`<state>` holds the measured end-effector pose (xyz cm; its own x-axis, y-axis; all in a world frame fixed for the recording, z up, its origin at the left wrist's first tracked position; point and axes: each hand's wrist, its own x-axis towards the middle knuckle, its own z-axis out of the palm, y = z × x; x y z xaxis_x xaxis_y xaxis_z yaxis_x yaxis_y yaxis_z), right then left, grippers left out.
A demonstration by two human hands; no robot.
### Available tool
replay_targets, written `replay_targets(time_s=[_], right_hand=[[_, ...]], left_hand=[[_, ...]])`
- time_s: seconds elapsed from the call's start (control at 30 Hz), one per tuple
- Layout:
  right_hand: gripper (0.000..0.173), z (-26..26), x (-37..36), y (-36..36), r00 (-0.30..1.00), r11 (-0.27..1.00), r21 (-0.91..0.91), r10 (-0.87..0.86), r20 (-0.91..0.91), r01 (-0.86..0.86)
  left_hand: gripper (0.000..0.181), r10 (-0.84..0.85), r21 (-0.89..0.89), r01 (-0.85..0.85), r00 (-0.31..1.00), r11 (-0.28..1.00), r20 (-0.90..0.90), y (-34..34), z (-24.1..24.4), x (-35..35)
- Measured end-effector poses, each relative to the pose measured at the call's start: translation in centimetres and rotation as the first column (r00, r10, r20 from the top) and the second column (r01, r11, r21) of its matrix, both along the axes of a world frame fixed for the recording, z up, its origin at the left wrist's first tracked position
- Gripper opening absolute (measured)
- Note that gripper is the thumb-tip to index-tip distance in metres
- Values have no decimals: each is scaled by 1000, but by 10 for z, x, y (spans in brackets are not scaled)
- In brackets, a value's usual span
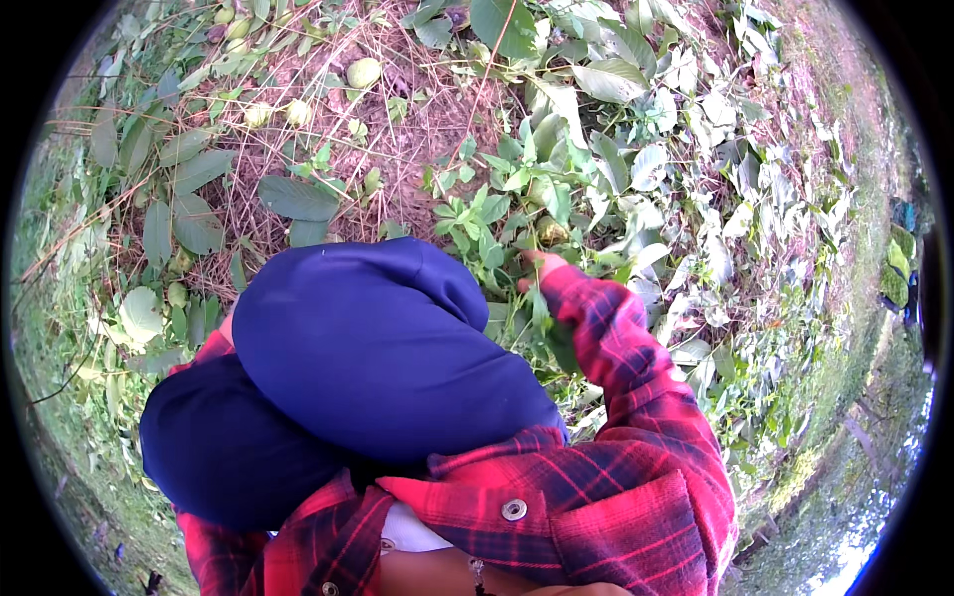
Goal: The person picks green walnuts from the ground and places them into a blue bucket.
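Observation:
Low in the green leaves, my right hand (542, 270) reaches down beside my bent knee. Leaves hide part of its fingers, so whether it holds anything cannot be told. Just beyond it lies a yellowish-green round fruit (551, 231), like a walnut in its husk. Only a sliver of my left hand or wrist (227, 326) shows at the far side of my knees; the rest is hidden behind them. Two more green fruits, one (177, 294) and another (181, 261), lie among leaves near that side.
My knees in dark blue trousers (373, 335) fill the middle. Ahead, a green fruit (364, 73) and two paler ones (298, 112) lie on dry stalks (417, 127). Broad fallen leaves (611, 80) cover the right. Containers with green contents (896, 268) stand at the far right.

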<state>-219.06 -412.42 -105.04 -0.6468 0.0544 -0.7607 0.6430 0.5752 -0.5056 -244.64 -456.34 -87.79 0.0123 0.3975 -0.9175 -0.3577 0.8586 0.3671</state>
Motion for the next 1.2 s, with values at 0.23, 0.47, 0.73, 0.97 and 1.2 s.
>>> replay_targets(time_s=[0.23, 0.47, 0.73, 0.97, 1.2], right_hand=[[27, 15, -55, 39, 853, 685, 561, -176, -491, 465], [38, -10, -108, 55, 983, 849, 527, -70, 169, -30], [60, -12, -91, 28, 884, 895, 374, -43, -466, 241], [77, -17, -122, 28, 999, 852, 522, -39, 15, 25], [82, -4, -101, 44, 994, 892, 440, -77, -83, 106]], left_hand=[[29, -7, -44, 8, 1000, 999, 23, 1, -9, -6], [30, 21, 65, -23, 999, 998, 28, 71, -44, -48], [35, 39, 273, -36, 999, 961, -5, 200, -12, -67], [26, 111, 145, -130, 985, 981, 131, 182, -68, -55], [24, 217, 147, -235, 967, 961, 131, 168, -65, -50]])
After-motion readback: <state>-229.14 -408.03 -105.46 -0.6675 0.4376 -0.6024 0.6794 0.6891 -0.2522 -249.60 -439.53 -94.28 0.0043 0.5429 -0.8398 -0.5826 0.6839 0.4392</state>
